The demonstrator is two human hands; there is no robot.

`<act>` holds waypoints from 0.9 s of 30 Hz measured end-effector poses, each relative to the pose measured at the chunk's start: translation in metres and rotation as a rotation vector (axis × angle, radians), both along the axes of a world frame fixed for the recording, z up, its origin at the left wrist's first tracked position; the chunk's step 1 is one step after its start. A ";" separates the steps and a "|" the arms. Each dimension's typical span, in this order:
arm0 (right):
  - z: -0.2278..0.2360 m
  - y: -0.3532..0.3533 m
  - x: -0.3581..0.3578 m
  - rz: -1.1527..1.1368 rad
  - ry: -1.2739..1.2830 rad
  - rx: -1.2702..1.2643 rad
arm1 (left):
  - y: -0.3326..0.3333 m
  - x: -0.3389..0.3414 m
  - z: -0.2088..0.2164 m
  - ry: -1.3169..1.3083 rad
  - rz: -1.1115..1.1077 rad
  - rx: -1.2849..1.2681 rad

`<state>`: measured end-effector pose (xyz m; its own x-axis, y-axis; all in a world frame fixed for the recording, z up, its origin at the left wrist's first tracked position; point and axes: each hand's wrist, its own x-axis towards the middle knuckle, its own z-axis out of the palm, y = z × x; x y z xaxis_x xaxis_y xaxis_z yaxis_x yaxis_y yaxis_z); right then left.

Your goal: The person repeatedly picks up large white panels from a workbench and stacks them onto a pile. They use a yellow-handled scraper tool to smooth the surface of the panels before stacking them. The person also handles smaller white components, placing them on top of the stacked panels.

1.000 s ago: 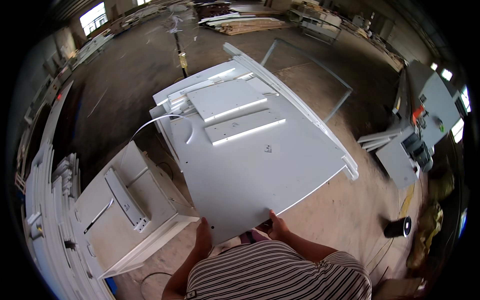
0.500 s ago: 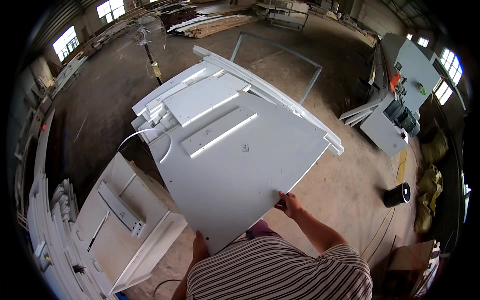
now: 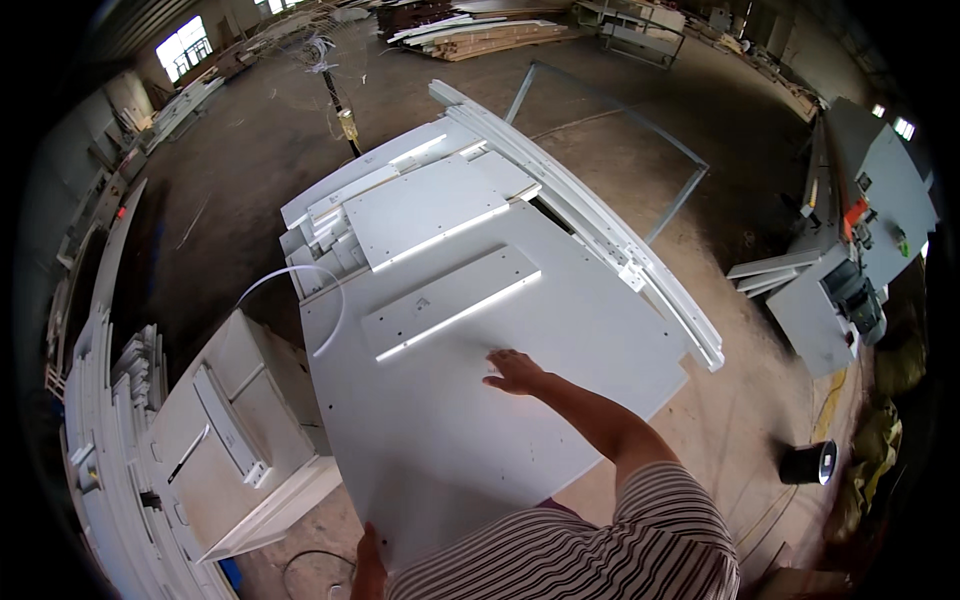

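Observation:
A large white panel (image 3: 430,420) lies flat in front of me, its near edge against my striped shirt. My left hand (image 3: 369,553) grips its near left edge, fingertips showing at the rim and the rest partly out of sight. My right hand (image 3: 516,372) is stretched over the middle of the panel with fingers extended, holding nothing; whether the palm touches the surface I cannot tell. Just beyond that hand a narrow white board (image 3: 455,300) with small holes rests on the panel. Farther off lies a smaller drilled white panel (image 3: 430,205).
Long white strips (image 3: 610,225) run along the far right side of the stack. A thin white edging strip (image 3: 342,300) curls over its left edge. At left stands a low cabinet-like piece (image 3: 240,420) bearing a board. A black bucket (image 3: 805,463) and a machine (image 3: 855,305) stand right.
My right hand has let go of the panel's right edge and reached forward over its surface. The left hand stays at the near left edge. The whole view has shifted.

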<state>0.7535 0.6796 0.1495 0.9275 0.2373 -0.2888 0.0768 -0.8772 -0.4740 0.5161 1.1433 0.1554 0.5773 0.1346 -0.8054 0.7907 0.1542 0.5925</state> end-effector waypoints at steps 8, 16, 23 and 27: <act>-0.072 -0.029 0.151 -0.200 -0.058 -0.092 | -0.023 0.006 0.004 -0.047 0.157 -0.029; -0.049 -0.308 0.021 -0.981 0.160 -0.524 | -0.027 0.013 0.012 -0.035 0.220 0.088; 0.000 -0.349 -0.007 -0.900 0.115 -0.389 | -0.004 0.011 0.047 -0.038 0.145 0.316; 0.041 -0.338 -0.035 -0.904 0.106 -0.283 | 0.045 0.020 0.079 -0.006 0.030 0.464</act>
